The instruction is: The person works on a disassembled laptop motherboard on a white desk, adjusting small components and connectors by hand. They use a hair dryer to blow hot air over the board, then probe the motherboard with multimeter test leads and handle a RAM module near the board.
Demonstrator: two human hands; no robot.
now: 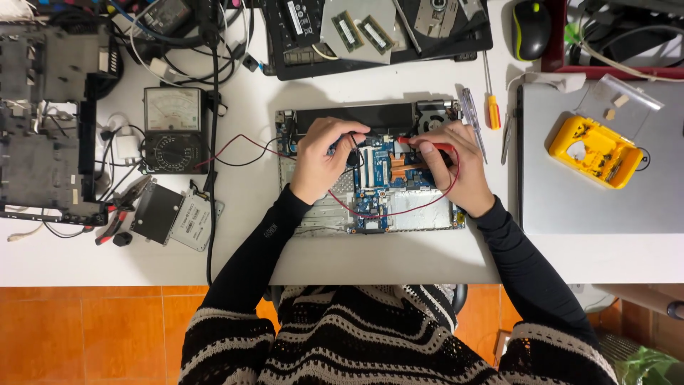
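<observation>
Fingers [427, 151] on red probe [436, 147]

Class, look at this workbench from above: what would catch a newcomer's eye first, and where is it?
At centre, an opened laptop shows its blue circuit board, with the left hand holding a black probe and the right hand a red probe on it. Left of it sits an analogue multimeter; far right, a bright yellow parts box.

Count: two hands [322, 160] [456, 167], two screwdrivers [491, 96] [472, 117], two memory modules [346, 30] [376, 34], one analog multimeter [173, 130], one mouse [531, 28].
</observation>
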